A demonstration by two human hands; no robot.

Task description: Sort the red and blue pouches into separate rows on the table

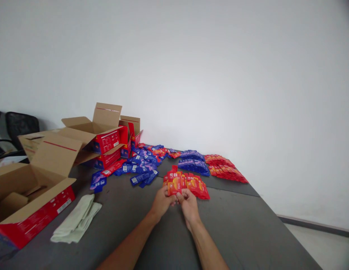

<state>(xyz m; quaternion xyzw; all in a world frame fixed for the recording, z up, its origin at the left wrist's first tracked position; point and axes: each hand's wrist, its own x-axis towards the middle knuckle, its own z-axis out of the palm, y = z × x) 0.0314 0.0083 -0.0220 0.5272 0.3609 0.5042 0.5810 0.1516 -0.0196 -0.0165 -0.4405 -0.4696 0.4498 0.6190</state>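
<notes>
Both my hands meet over the grey table (241, 228) and pinch one red-orange sachet (174, 183) by its lower edge, holding it upright. My left hand (162, 203) grips its left corner, my right hand (188, 204) its right corner. Right behind the held sachet lies a row of red sachets (197, 186) laid flat. Farther back sit stacked blue sachets (193, 165) and a long row of red sachets (225, 168). A loose scatter of blue sachets (140, 165) spreads to the left.
Several open cardboard boxes with red sides stand at the left: a large one (30, 195) near me, others (107, 140) farther back. A folded pale cloth (77, 221) lies by the near box. A black chair (21, 125) stands at far left. White wall behind.
</notes>
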